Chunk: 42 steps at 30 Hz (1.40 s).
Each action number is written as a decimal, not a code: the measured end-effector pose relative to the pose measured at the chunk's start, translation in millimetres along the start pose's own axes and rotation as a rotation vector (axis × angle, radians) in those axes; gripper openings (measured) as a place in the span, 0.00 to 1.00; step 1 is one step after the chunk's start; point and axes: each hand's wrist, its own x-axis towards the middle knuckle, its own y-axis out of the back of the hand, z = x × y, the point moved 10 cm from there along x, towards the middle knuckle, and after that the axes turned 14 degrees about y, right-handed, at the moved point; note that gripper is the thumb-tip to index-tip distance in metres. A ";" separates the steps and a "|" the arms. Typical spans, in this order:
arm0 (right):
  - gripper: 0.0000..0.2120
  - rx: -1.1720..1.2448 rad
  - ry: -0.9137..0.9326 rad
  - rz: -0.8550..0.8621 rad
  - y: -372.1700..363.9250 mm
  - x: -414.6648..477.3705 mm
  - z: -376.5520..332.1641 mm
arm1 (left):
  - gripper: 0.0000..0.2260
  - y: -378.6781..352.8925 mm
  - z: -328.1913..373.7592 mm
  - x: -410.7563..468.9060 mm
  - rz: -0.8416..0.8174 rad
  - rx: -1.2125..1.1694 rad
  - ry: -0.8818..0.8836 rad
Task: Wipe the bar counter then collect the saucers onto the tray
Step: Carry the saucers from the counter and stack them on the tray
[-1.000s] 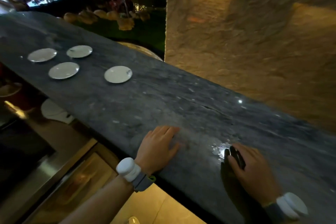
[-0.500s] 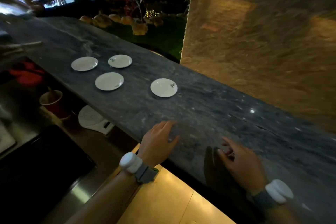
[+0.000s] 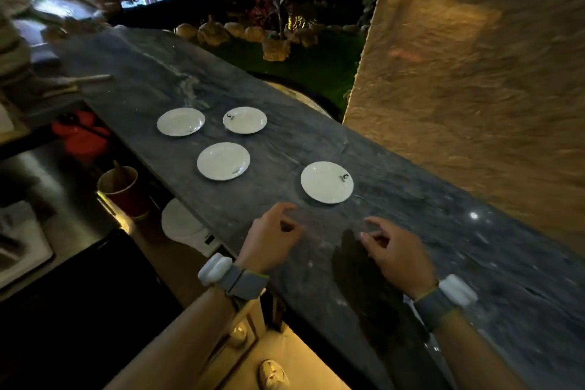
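Dark stone bar counter (image 3: 443,231) with four saucers (image 3: 223,161) lying beyond the hands. Left hand (image 3: 269,241) is loosely curled and empty; right hand (image 3: 399,256) pinches what looks like a dark cloth (image 3: 364,288). Wiping is best done in flat, overlapping strokes, working around each saucer. No tray is visible.

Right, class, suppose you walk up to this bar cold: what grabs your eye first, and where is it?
Four white saucers glow against the dark stone counter, three grouped toward the far left and one saucer alone, nearest the person. Over the counter's near edge are the left hand and right hand, fingers loosely curled, with a dark cloth-like shape lying under the right one.
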 end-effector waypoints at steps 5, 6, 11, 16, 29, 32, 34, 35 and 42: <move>0.19 0.107 -0.082 0.010 -1.4 53.3 20.2 | 0.24 -11.3 1.0 44.2 -0.280 -0.385 0.300; 0.19 0.125 -0.101 0.014 -1.0 62.3 25.4 | 0.25 -12.1 4.7 50.9 -0.291 -0.408 0.323; 0.20 0.184 -0.187 -0.034 -10.8 101.0 51.1 | 0.22 -19.8 11.8 85.0 -0.315 -0.386 0.414; 0.17 0.201 -0.192 -0.012 -16.7 116.9 54.9 | 0.10 -23.2 13.5 94.7 -0.314 -0.374 0.406; 0.05 0.204 -0.204 0.012 -24.8 122.8 56.6 | 0.06 -25.6 10.6 103.1 -0.269 -0.358 0.420; 0.05 0.172 -0.201 0.024 -24.0 124.1 53.1 | 0.04 -23.4 8.1 103.0 -0.237 -0.367 0.402; 0.05 0.157 -0.206 0.030 -24.9 123.4 50.5 | 0.04 -19.9 6.3 102.9 -0.213 -0.372 0.380; 0.05 0.154 -0.227 0.030 -23.2 121.2 55.9 | 0.04 -24.9 7.0 104.0 -0.213 -0.368 0.379; 0.05 0.176 -0.249 -0.026 -21.6 113.7 42.9 | 0.07 -21.3 5.3 99.8 -0.125 -0.382 0.324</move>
